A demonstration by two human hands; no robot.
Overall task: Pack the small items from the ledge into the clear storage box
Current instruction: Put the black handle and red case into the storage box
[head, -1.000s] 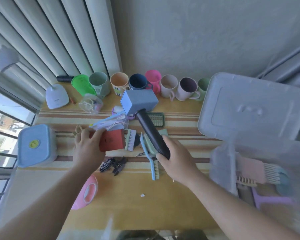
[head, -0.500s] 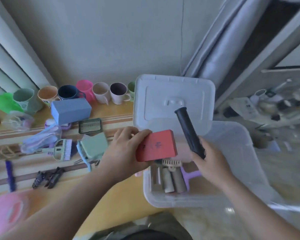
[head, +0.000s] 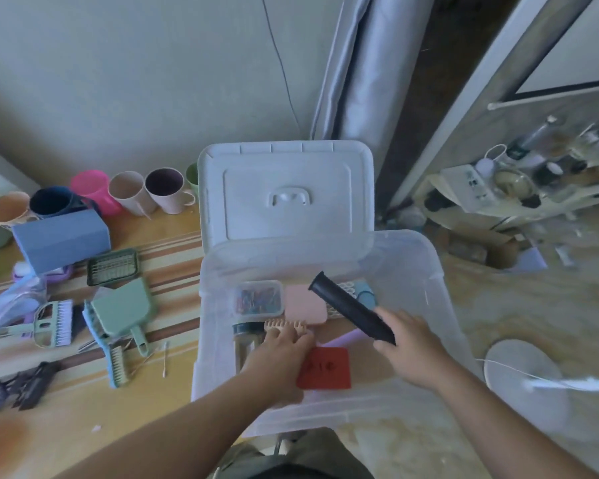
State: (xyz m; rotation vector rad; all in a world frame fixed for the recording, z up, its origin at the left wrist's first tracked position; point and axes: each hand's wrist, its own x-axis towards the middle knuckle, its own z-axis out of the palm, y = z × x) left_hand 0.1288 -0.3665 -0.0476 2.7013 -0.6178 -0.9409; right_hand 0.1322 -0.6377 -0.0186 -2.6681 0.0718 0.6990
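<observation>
The clear storage box [head: 440,281] stands open to the right of the ledge, with its white lid [head: 287,188] propped behind it. My left hand [head: 277,361] is down inside the box, gripping the left edge of a flat red box [head: 325,369] near the front wall. My right hand [head: 412,350] holds a black tube [head: 350,307] by its lower end, tilted up and left over the box. Inside lie a pink case [head: 305,305], a small clear case of coloured pins [head: 256,300] and a beige comb [head: 284,326].
On the wooden ledge [head: 173,247] remain a blue block [head: 61,238], a row of mugs [head: 163,190], a green grid tray [head: 113,267], a green dustpan [head: 123,311], brushes and black hair clips [head: 25,383]. A white round base [head: 523,378] stands on the floor at the right.
My view swung right from the ledge to the box. Both hands carried the red box and the black tube over and lowered them into it. The blue block came off the tube and stayed behind.
</observation>
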